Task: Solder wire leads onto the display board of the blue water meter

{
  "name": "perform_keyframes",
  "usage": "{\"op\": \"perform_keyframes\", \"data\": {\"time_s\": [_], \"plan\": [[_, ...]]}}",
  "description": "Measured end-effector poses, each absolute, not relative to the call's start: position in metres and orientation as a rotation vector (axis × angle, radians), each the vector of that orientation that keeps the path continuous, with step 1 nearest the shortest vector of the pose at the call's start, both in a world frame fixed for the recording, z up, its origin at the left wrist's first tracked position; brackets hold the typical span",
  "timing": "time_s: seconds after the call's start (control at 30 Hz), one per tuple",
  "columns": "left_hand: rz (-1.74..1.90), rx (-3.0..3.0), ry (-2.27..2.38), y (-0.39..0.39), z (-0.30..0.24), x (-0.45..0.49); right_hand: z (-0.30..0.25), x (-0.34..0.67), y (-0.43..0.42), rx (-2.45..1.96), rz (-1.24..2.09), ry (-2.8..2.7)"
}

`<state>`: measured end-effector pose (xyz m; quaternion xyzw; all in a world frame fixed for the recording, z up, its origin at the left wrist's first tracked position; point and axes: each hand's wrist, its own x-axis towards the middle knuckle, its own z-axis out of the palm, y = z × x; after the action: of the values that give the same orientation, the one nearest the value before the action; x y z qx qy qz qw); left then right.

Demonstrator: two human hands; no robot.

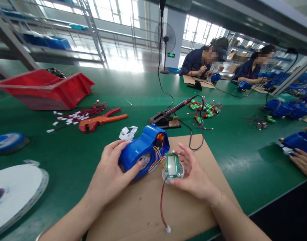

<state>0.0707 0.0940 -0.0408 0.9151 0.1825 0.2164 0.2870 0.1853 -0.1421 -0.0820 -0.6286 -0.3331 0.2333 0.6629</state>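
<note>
My left hand (110, 174) grips a blue plastic housing (143, 147) that rests on a brown cardboard sheet (153, 207); the thumb presses near a round opening on its side. Coloured wires (157, 157) run from the housing to a small green circuit board with a display (173, 165) on a clear round disc. My right hand (193, 174) holds that board by its edges with curled fingers. A red and black lead (162, 207) hangs from the board toward me and ends in a white plug (168, 229).
A soldering iron on its stand (166, 117) sits beyond the cardboard. Orange wire strippers (100, 121), loose red wires with white plugs, a red bin (43, 88), tape rolls (15, 190) and green batteries (203, 110) lie around. Another person's hand (302, 162) rests at the right; two people sit far back.
</note>
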Motion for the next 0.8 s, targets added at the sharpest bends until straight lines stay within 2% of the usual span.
{"op": "perform_keyframes", "data": {"time_s": [0.27, 0.43, 0.5, 0.6, 0.7, 0.8], "plan": [[0.617, 2.562, 0.459, 0.066, -0.057, 0.049, -0.067, 0.192, -0.164, -1.470, 0.589, -0.821], [0.885, 2.620, 0.290, 0.035, -0.050, 0.029, -0.065, 0.193, -0.166, -1.539, 0.482, -0.907], [0.613, 2.421, 0.236, 0.017, -0.046, 0.029, -0.061, 0.194, -0.166, -1.617, 0.461, -0.933], [0.056, 1.856, 0.446, -0.006, -0.042, 0.045, -0.054, 0.194, -0.168, -1.744, 0.428, -0.930], [-0.098, 1.385, 0.587, -0.019, -0.036, 0.064, -0.051, 0.194, -0.169, -1.773, 0.432, -0.920], [-0.145, 1.200, 0.644, -0.024, -0.031, 0.073, -0.048, 0.193, -0.170, -1.810, 0.421, -0.940]]}}
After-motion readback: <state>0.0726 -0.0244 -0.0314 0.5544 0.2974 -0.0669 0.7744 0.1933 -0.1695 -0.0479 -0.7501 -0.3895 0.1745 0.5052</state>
